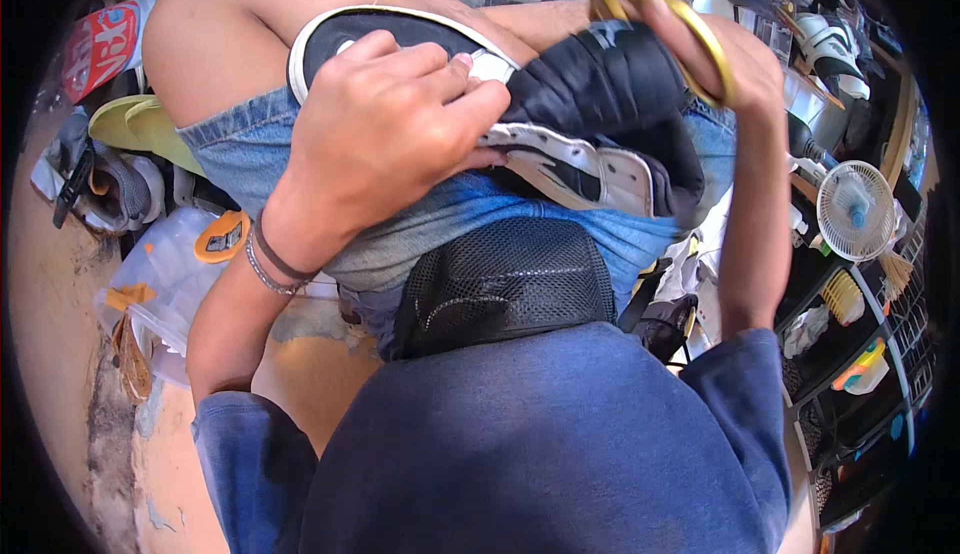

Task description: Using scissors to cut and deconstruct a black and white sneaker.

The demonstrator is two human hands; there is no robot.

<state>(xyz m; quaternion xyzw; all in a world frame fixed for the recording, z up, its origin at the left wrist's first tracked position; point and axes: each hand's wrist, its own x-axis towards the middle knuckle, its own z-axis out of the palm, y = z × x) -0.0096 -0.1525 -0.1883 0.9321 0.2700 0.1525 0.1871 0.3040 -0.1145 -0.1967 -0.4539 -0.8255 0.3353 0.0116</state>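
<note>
A black-and-white sneaker lies across my lap, its opening toward the right. My left hand is closed around its middle, over the laced part, with the knuckles up. The black padded tongue is pulled up and out of the shoe. At the upper right, my right hand has its fingers through the yellow handles of a pair of scissors, just beyond the tongue. The blades are blurred and partly out of view, so whether they touch the shoe is unclear.
A black mesh-covered thing sits against my waist. Left of me are a clear plastic tub, an orange ring-shaped thing and several shoes. On the right stand a small white fan, a white shoe and cluttered shelves.
</note>
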